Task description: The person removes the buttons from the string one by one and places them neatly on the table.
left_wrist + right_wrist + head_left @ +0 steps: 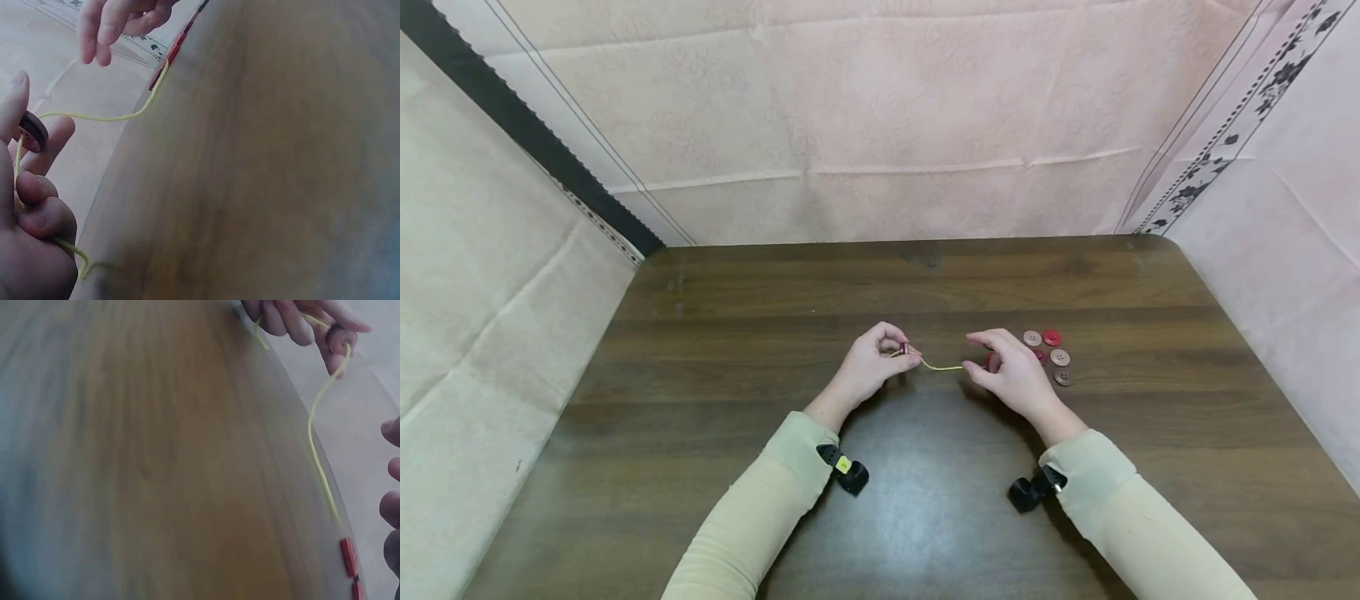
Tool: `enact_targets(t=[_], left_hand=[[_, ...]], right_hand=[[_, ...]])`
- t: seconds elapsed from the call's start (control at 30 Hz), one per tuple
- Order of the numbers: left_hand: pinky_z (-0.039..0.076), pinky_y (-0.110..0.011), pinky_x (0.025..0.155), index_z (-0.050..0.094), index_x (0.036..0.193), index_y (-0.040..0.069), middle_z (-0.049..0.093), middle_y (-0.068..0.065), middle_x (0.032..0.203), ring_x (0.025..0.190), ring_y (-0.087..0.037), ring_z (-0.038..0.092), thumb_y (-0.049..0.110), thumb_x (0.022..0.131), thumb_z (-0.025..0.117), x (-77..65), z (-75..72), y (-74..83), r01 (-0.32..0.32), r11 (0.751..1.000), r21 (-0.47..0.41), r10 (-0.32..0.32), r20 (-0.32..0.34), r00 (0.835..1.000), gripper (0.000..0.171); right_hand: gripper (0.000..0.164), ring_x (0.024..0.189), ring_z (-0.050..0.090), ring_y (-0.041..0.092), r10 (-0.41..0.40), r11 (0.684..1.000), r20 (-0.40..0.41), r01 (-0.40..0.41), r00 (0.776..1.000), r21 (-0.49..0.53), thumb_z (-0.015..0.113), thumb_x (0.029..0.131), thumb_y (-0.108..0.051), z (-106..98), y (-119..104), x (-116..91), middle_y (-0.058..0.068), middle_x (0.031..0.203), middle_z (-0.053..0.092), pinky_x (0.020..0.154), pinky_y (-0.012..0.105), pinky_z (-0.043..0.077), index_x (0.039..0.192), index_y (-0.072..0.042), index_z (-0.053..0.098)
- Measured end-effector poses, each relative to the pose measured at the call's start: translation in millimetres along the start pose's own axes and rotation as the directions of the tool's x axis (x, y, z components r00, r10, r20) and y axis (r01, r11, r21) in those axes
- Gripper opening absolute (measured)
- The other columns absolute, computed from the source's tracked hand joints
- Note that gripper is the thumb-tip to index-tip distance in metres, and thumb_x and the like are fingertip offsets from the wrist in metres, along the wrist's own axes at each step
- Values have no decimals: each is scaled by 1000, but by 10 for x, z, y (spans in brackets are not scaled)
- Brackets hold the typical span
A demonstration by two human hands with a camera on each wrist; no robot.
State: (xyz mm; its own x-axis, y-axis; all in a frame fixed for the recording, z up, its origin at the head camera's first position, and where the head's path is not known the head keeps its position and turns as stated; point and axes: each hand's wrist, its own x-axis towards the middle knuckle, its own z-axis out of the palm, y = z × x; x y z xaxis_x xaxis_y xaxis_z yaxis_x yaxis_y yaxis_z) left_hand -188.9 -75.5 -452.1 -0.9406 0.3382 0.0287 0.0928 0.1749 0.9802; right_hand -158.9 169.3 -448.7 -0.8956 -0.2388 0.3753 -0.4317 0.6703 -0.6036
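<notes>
My left hand pinches a dark button between thumb and finger; whether it is one button or two stacked is hard to tell. A yellow string runs through it, and its tail passes under the curled lower fingers. From the button, the string's other end slopes down toward the tabletop near red buttons. My right hand hovers just beside that end, thumb and fingers apart, with nothing seen between them. It partly covers the buttons behind it.
Right of my right hand, several loose buttons lie on the brown wooden table: a red one, a pale pink one and a brownish one among them. Light patterned cloth hangs around the table's back and sides.
</notes>
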Motion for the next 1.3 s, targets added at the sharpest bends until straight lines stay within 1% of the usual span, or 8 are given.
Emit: enact_targets(t=[0.2, 0.37, 0.63, 0.73, 0.9, 0.97, 1.2, 1.3], left_hand=[[37, -24, 55, 53, 96, 5, 71, -5, 90, 69, -11, 58, 12, 80, 74, 0, 12, 0, -6, 1000, -22, 6, 4, 1000, 27], [35, -25, 49, 53, 95, 7, 71, -3, 90, 61, -12, 52, 15, 81, 74, -7, 23, 0, 5, 1000, -1, -5, 12, 1000, 27], [40, -25, 60, 53, 97, 5, 70, -6, 91, 75, -12, 61, 14, 81, 74, -11, 37, -8, -4, 1000, 8, 4, 27, 1000, 28], [40, -26, 58, 54, 97, 6, 69, -5, 88, 70, -13, 58, 15, 81, 75, -17, 38, -7, 4, 1000, 15, -4, 22, 1000, 28], [37, -27, 53, 55, 97, 7, 67, -4, 85, 59, -14, 49, 16, 80, 75, -22, 39, -1, 20, 999, 29, -21, 19, 1000, 28], [38, -26, 55, 55, 97, 6, 67, -5, 86, 62, -13, 51, 16, 80, 75, -19, 41, -8, 14, 1000, 24, -15, 22, 1000, 28], [40, -25, 60, 54, 99, 1, 68, -7, 87, 70, -10, 56, 9, 81, 73, -88, 25, 207, 27, 1000, 3, -27, 57, 998, 27], [40, -24, 61, 54, 99, 1, 68, -7, 87, 71, -10, 58, 10, 80, 74, -39, 37, 99, 23, 1000, 0, -23, 57, 998, 29]], right_hand=[[40, 60, 47, 6, -67, 997, 10, 66, 998, 40, 76, 78, -18, 103, -118, 60, 4, 106, 60, 54, 25, 41, 114, -8, 63], [38, 60, 46, 5, -114, 991, 26, 112, 993, 67, 75, 79, -16, 184, -202, 91, 3, 110, 59, 54, 24, 43, 115, -7, 63], [37, 60, 48, 4, -207, 977, -6, 207, 978, 47, 75, 78, -13, 284, -290, 114, 3, 112, 57, 55, 23, 44, 113, -9, 63], [36, 60, 48, 3, -233, 972, -13, 233, 973, 39, 76, 78, -13, 317, -315, 125, 2, 112, 56, 56, 22, 45, 112, -10, 64], [36, 62, 51, 7, -255, 965, 5, 254, 967, 61, 76, 78, -11, 356, -342, 133, 2, 113, 54, 58, 22, 47, 112, -12, 64], [35, 64, 51, 8, -265, 963, 8, 264, 964, 54, 75, 78, -11, 368, -348, 136, 1, 112, 55, 60, 23, 47, 111, -13, 64], [32, 68, 52, 8, -294, 955, -14, 294, 956, 39, 75, 78, -12, 392, -381, 154, 0, 111, 56, 62, 23, 47, 108, -13, 65], [32, 69, 54, 9, -288, 956, -15, 289, 957, 50, 76, 78, -11, 400, -392, 152, 1, 111, 56, 62, 24, 48, 108, -13, 65]])
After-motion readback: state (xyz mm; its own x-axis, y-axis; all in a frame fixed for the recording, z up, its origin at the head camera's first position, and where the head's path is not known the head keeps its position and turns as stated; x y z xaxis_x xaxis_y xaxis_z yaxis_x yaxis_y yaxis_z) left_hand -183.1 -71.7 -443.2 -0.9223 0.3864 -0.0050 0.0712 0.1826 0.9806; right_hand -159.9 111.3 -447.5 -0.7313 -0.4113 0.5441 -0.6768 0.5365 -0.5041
